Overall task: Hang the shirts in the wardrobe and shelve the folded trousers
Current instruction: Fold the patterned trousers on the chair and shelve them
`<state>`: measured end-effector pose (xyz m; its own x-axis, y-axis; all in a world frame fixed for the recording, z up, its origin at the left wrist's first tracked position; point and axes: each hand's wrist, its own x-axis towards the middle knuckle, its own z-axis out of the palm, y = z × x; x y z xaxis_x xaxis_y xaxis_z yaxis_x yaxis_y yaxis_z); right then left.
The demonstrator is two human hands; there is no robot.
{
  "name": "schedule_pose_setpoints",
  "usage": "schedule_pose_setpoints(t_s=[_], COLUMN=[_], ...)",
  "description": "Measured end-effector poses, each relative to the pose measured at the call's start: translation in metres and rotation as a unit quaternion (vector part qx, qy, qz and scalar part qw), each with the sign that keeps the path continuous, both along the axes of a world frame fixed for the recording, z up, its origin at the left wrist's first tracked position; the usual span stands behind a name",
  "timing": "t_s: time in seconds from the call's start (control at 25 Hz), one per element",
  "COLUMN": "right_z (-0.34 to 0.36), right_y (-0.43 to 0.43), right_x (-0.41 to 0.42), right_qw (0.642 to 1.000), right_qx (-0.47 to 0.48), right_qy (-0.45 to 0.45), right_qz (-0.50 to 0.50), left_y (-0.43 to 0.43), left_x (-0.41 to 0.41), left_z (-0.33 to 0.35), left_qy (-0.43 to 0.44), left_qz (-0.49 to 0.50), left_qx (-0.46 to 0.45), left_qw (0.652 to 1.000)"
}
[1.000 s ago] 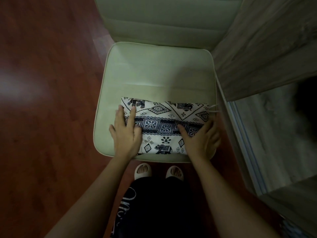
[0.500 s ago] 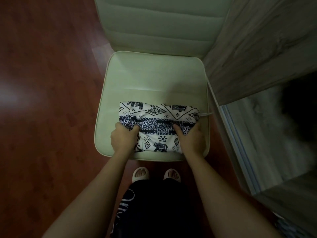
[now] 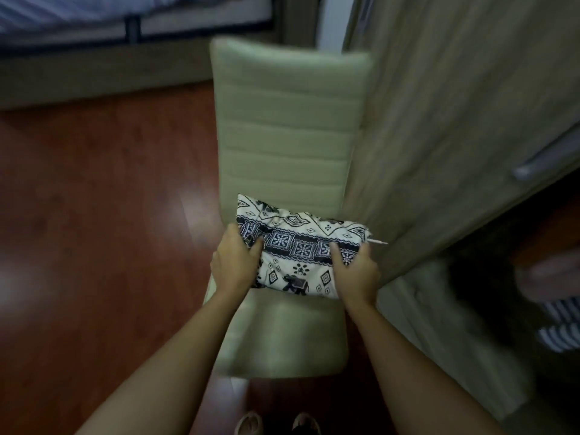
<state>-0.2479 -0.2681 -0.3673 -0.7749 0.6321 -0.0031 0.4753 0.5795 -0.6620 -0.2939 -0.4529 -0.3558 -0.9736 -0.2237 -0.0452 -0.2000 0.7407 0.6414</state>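
Folded white trousers with a dark elephant print (image 3: pixel 298 246) are held in the air above the cream chair's seat (image 3: pixel 282 337). My left hand (image 3: pixel 237 262) grips their left end, thumb on top. My right hand (image 3: pixel 356 271) grips the right end the same way. A drawstring tip sticks out at the bundle's right. The wardrobe's wooden door (image 3: pixel 455 120) stands open just to the right of the chair. Dark shelves with folded striped clothes (image 3: pixel 558 324) show in the wardrobe at the far right.
The chair's padded backrest (image 3: pixel 285 127) rises behind the trousers. Red-brown wood floor (image 3: pixel 94 246) lies to the left. A bed (image 3: pixel 94 32) runs along the top left. A metal handle (image 3: pixel 546 158) sits on the wardrobe door. My slippered feet (image 3: pixel 276 423) show at the bottom.
Both hands curled round the trousers' ends and lifted them off the chair seat. The view has tilted up, and the bed and wardrobe interior came into sight.
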Motion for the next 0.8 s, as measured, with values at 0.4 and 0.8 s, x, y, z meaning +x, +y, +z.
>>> schedule_pose_setpoints(t_s=[0.4, 0.8], right_z=[0.385, 0.615], right_y=[0.088, 0.255], right_x=[-0.036, 0.156], right_qw=[0.949, 0.851], right_qx=[0.088, 0.227], right_qy=[0.302, 0.449], right_qz=[0.002, -0.154], left_y=[0.081, 0.295], left_x=[-0.074, 0.025], left_z=[0.373, 0.589], left_qy=[0.317, 0.467], left_qz=[-0.099, -0.291], left_qx=[0.142, 0.375], left_qw=[0.933, 0.745])
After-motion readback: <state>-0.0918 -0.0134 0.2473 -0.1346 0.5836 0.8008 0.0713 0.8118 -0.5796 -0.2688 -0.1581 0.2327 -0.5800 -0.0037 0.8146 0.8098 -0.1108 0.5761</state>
